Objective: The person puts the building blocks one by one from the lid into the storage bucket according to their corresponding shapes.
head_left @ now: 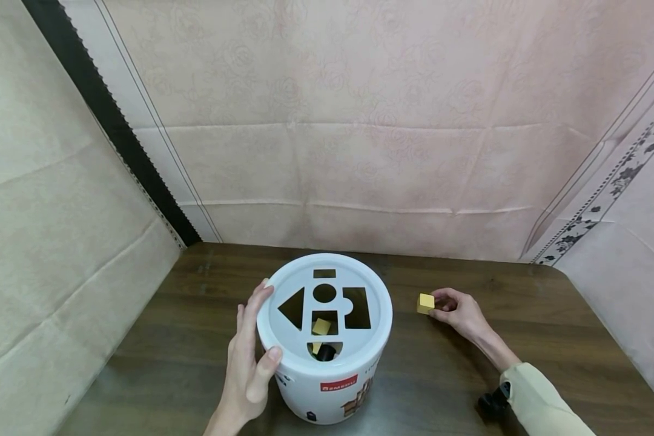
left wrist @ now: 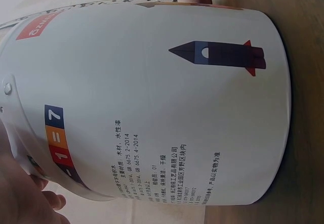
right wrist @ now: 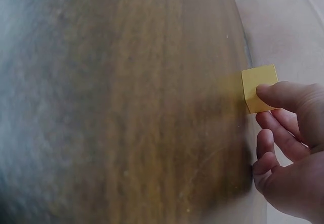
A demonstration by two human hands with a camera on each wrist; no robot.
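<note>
A white bucket (head_left: 300, 396) stands upright on the table, closed by a pale lid (head_left: 378, 309) with shaped holes: a triangle, a circle, rectangles, a notched rectangle and a half-round. Yellow blocks (head_left: 321, 327) and a dark round piece (head_left: 325, 352) show inside through the holes. My left hand (head_left: 247, 363) grips the lid's left edge, thumb at the front and fingers curved along the rim. Out to the right, my right hand (head_left: 459, 312) pinches a yellow cube (head_left: 426, 303) between thumb and fingers. The right wrist view shows the thumb across one face of that cube (right wrist: 258, 77).
The brown wooden table (head_left: 158, 339) reaches back to a pale patterned cloth (head_left: 360, 181), with more cloth at both sides. A small black device (head_left: 493, 402) sits at the right wrist by the sleeve. The left wrist view shows a printed rocket (left wrist: 228, 54) on the bucket wall.
</note>
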